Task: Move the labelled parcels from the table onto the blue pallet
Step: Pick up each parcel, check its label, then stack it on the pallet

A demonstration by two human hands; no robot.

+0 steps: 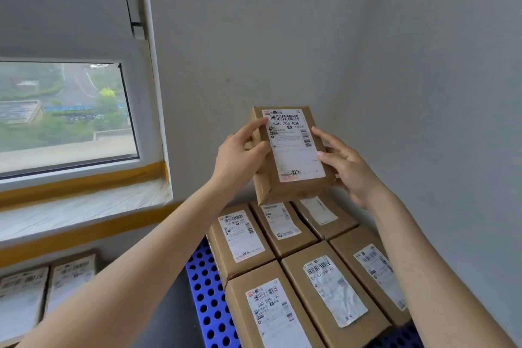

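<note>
I hold a brown cardboard parcel (291, 155) with a white shipping label up in the air, tilted, above the stack. My left hand (240, 155) grips its left edge, thumb and forefinger on the label side. My right hand (344, 167) grips its right edge. Below it, several labelled parcels (282, 277) lie flat in two rows on the blue perforated pallet (203, 291), label sides up. The pallet shows only at the left and lower right of the stack.
Two more labelled parcels (48, 288) lie at the lower left, blurred. A window (65, 110) with a yellow-taped sill fills the left. Grey walls meet in a corner right behind the pallet stack.
</note>
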